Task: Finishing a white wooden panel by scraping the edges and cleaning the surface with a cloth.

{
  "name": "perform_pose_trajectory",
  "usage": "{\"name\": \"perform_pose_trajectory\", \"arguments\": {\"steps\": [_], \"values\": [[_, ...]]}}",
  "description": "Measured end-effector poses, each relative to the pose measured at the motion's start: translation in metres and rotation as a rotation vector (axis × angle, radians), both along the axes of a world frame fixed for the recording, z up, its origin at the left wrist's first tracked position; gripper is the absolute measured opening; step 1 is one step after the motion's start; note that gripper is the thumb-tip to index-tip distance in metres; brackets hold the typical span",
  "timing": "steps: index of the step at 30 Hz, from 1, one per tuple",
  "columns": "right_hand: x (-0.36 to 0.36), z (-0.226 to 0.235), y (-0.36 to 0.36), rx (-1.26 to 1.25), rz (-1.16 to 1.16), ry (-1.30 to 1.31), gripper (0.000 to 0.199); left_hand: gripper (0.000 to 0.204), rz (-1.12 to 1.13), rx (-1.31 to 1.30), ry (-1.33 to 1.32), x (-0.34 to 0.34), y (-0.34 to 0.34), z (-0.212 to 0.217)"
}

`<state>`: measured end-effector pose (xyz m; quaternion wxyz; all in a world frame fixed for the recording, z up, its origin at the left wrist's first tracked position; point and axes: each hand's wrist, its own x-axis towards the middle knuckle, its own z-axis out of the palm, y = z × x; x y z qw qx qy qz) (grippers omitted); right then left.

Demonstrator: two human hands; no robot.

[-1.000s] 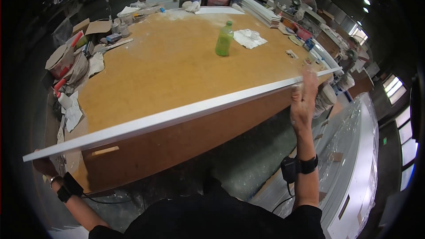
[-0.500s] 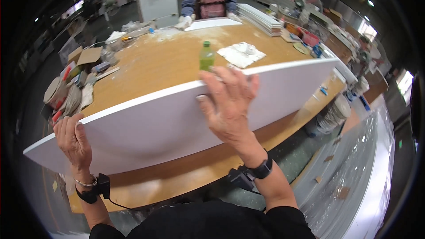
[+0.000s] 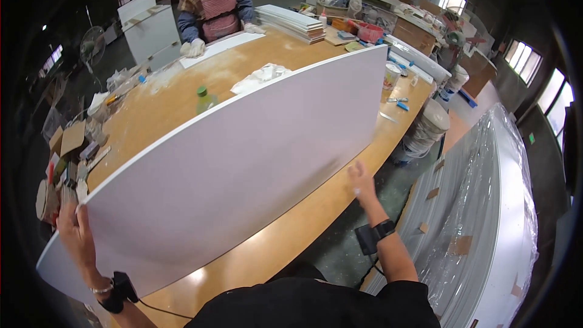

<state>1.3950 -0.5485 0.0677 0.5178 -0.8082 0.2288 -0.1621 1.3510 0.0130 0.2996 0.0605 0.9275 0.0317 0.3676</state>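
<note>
A large white panel stands on its long edge on the wooden table, tilted slightly. My left hand is closed over the panel's upper edge at its left end, with the thumb on the near face. Off the panel, my right hand is by the lower right part of the near face, over the table's front edge. It looks open and holds nothing that I can see; its fingers are a little blurred. Behind the panel a green bottle is partly hidden, as is a crumpled white sheet.
A co-worker in gloves handles a white board across the wooden table. White boards are stacked at the far side. Buckets stand at right, near plastic-wrapped panels. Boxes and tools crowd the left.
My right hand has let go of the panel's top edge and moved down and right. The panel now stands more upright, its right end swung in the view. The left hand keeps its hold.
</note>
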Motion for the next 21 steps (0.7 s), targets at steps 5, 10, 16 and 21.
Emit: {"name": "perform_pose_trajectory", "arguments": {"steps": [5,10,16,21], "values": [[0.050,-0.022,-0.099,0.196,-0.145,-0.188,0.064,0.032,-0.042,0.052,-0.039,0.022,-0.065,-0.011],[0.114,-0.044,-0.137,0.011,0.030,-0.204,0.069,0.034,0.054,-0.015,0.042,0.066,-0.088,-0.008],[0.129,-0.052,-0.139,-0.142,0.049,-0.201,0.062,0.036,0.032,-0.258,0.294,0.126,-0.063,-0.018],[0.119,-0.044,-0.139,-0.274,0.002,-0.119,0.059,0.043,0.041,-0.265,0.352,0.151,-0.053,-0.035]]}}
